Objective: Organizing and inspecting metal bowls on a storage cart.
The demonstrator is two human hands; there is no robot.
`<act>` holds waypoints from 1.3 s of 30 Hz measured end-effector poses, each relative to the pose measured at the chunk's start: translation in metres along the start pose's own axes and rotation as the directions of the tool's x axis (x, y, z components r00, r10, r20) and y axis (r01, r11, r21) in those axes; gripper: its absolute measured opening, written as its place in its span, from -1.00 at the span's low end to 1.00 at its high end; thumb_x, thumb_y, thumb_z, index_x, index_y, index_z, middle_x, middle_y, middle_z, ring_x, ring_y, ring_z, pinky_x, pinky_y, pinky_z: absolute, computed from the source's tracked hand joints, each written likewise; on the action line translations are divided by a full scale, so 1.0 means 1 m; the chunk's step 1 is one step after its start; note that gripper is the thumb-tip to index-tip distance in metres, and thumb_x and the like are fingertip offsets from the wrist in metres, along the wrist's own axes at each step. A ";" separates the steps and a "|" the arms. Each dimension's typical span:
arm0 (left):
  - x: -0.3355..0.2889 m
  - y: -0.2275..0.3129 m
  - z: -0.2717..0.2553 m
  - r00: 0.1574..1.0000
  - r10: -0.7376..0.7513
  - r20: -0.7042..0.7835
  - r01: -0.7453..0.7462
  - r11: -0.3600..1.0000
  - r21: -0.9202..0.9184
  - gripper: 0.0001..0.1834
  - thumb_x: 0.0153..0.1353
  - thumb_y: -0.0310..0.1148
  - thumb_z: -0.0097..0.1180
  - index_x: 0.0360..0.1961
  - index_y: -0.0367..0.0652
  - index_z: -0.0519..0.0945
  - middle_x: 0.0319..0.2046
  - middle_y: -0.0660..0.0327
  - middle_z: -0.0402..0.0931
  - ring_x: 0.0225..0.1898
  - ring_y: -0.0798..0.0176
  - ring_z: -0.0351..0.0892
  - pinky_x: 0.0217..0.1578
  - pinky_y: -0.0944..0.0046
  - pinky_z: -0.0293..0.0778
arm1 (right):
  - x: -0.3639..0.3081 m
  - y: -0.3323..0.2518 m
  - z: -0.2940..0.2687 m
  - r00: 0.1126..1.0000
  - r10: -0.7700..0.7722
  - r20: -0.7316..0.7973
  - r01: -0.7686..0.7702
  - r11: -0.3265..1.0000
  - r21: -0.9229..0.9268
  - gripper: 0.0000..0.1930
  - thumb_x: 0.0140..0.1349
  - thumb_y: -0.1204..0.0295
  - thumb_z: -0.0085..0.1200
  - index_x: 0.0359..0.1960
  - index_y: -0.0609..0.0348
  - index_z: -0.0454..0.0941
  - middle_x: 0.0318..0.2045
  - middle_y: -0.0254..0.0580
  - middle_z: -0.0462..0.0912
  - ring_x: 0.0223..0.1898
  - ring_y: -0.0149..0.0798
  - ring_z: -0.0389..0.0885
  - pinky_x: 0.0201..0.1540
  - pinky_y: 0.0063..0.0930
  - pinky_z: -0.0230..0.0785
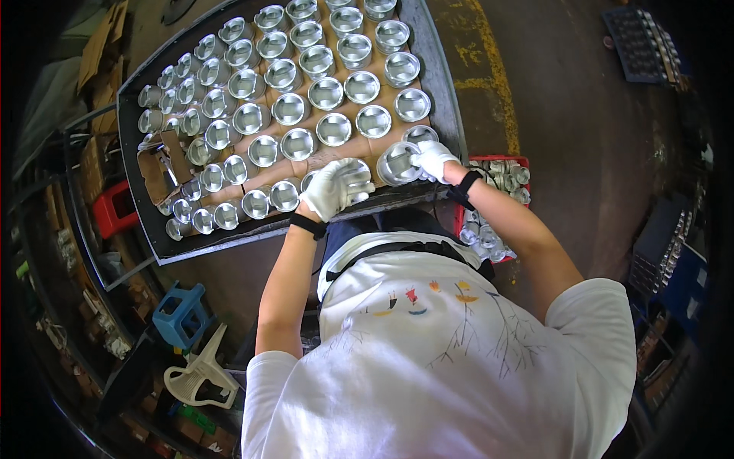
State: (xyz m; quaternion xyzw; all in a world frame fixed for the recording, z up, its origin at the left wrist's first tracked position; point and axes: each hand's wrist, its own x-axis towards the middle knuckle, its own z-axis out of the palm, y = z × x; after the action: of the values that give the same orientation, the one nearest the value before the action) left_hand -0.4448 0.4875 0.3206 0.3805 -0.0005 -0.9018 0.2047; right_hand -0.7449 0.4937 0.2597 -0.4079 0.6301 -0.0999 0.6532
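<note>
The right hand (434, 160), in a white cloth glove, has its fingers pinching a round silver metal cup (397, 164) by its side, at the person's edge of the wide grey metal table (443, 92). The white-gloved left hand (333, 190) bends over another silver cup (355, 165) by that edge; I can't tell if it's gripping. More silver cups (326, 93) stand in rows on the table. A red plastic crate (459, 219) sits by the table's right corner.

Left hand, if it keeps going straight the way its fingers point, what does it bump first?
Probably the silver metal cylinder at the fingers of the right hand, just rightward of the left hand; depth is unclear, so it might pass underneath.
</note>
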 end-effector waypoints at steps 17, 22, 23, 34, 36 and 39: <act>-0.019 0.004 -0.016 0.992 0.099 -0.074 -0.102 0.994 -0.041 -0.56 0.39 -0.11 -0.05 0.14 -0.19 0.39 0.00 -0.07 0.53 -0.07 -0.08 0.60 -0.14 0.12 0.56 | 0.069 0.036 0.057 0.976 -0.103 -0.190 -0.086 0.623 -0.778 -0.77 0.15 0.37 -0.01 -0.35 0.11 0.72 -0.29 0.10 0.71 -0.21 0.12 0.70 -0.20 -0.03 0.52; -0.015 0.011 -0.022 0.994 0.080 -0.073 -0.083 0.996 -0.041 -0.58 0.40 -0.12 -0.09 0.11 -0.20 0.43 0.04 -0.07 0.51 -0.03 -0.09 0.58 -0.12 0.14 0.55 | 0.080 0.031 0.048 0.979 0.130 -0.157 -0.204 0.633 -0.746 -0.77 0.15 0.39 0.05 -0.25 0.12 0.73 -0.23 0.05 0.72 -0.15 0.08 0.71 -0.18 -0.07 0.54; -0.014 0.011 -0.026 0.994 0.089 -0.071 -0.092 0.995 -0.041 -0.57 0.40 -0.11 -0.07 0.11 -0.19 0.44 0.03 -0.06 0.52 -0.04 -0.10 0.58 -0.13 0.15 0.55 | 0.079 0.027 0.047 0.979 0.132 -0.158 -0.206 0.632 -0.747 -0.77 0.15 0.39 0.05 -0.25 0.12 0.73 -0.23 0.05 0.72 -0.15 0.08 0.71 -0.18 -0.07 0.54; -0.015 0.034 -0.019 0.993 0.106 -0.059 -0.110 0.991 -0.073 -0.60 0.40 -0.12 -0.08 0.07 -0.18 0.44 0.00 -0.09 0.53 -0.06 -0.09 0.59 -0.13 0.11 0.56 | 0.156 0.004 0.075 0.687 -0.616 -0.385 -0.047 0.491 -0.870 -0.76 0.12 0.44 0.04 -0.16 0.11 0.62 -0.14 -0.09 0.62 -0.01 -0.08 0.52 -0.05 -0.23 0.36; -0.020 0.035 -0.027 0.990 0.120 -0.075 -0.124 0.990 -0.065 -0.61 0.40 -0.13 -0.08 0.07 -0.19 0.44 0.00 -0.05 0.54 -0.06 -0.07 0.60 -0.12 0.11 0.56 | 0.169 0.004 0.077 0.713 -0.595 -0.371 -0.066 0.470 -0.880 -0.75 0.13 0.44 0.04 -0.15 0.12 0.61 -0.14 -0.08 0.62 -0.01 -0.08 0.53 -0.03 -0.22 0.35; -0.027 0.035 -0.039 0.985 0.144 -0.094 -0.152 0.984 -0.092 -0.62 0.40 -0.14 -0.08 0.05 -0.19 0.47 0.00 -0.01 0.55 -0.07 -0.05 0.61 -0.13 0.12 0.56 | 0.157 -0.017 0.075 0.815 -0.520 -0.255 -0.058 0.365 -0.929 -0.75 0.13 0.45 0.03 -0.15 0.13 0.61 -0.13 -0.05 0.63 -0.03 -0.07 0.55 -0.02 -0.20 0.34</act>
State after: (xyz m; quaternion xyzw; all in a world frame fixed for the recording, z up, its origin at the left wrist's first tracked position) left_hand -0.3883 0.4719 0.3166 0.4078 0.0248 -0.8656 0.2895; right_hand -0.6410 0.4122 0.1450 -0.7408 0.6605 0.0596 0.1070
